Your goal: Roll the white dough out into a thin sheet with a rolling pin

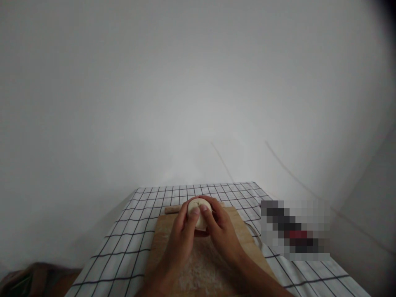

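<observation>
A round, pale ball of dough (201, 223) is held up between both hands over the far half of a wooden board (161, 231). My left hand (185, 222) wraps its left side, and my right hand (218, 218) wraps its right side. Both thumbs press on the face turned toward me, close together near its upper middle. The fingers curl behind the dough and are partly hidden. Behind the hands lies a wooden rolling pin (172, 209) across the board's far edge, its middle covered by my hands.
White flour (201, 268) dusts the board. A white cloth with black grid lines (123, 235) covers the table. A thin loop, perhaps a cord (255, 233), lies right of the board. Farther right is a pixelated patch (297, 231). A plain wall (185, 103) rises behind the table.
</observation>
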`<move>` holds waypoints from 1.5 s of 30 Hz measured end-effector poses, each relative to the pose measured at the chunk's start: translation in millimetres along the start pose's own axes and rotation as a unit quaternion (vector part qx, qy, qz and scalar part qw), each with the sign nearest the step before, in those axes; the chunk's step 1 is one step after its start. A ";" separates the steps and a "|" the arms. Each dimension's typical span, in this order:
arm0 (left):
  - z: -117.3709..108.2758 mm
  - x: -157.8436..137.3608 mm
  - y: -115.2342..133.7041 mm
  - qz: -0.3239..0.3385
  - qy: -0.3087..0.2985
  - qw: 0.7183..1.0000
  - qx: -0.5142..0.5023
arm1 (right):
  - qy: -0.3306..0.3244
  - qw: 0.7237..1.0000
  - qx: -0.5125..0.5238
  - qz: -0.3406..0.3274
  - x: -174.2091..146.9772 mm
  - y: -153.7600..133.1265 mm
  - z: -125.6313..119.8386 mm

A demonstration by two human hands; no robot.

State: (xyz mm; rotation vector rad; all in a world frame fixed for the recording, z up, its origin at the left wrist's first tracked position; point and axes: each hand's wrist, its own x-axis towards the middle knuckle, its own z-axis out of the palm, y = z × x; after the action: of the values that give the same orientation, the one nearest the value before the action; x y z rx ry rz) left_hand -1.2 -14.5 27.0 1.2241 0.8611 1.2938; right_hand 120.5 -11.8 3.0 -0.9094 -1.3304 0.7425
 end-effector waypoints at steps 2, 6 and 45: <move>-0.5 -0.9 0.6 0.017 0.000 1.000 0.015 | 0.007 1.000 0.000 0.014 -0.1 0.1 -0.4; -1.6 -0.8 0.7 0.039 -0.007 0.999 0.032 | 0.007 0.998 0.018 0.066 1.2 -1.3 -1.2; -11.0 17.9 -9.6 -0.101 0.054 0.979 -0.170 | -0.122 0.992 -0.039 -0.018 1.6 -0.5 -6.9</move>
State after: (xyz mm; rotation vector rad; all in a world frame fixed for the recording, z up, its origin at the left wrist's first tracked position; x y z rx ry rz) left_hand -7.2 6.0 18.5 0.7827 0.7799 1.2880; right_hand 127.4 -11.5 4.2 -0.8739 -1.5966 0.7982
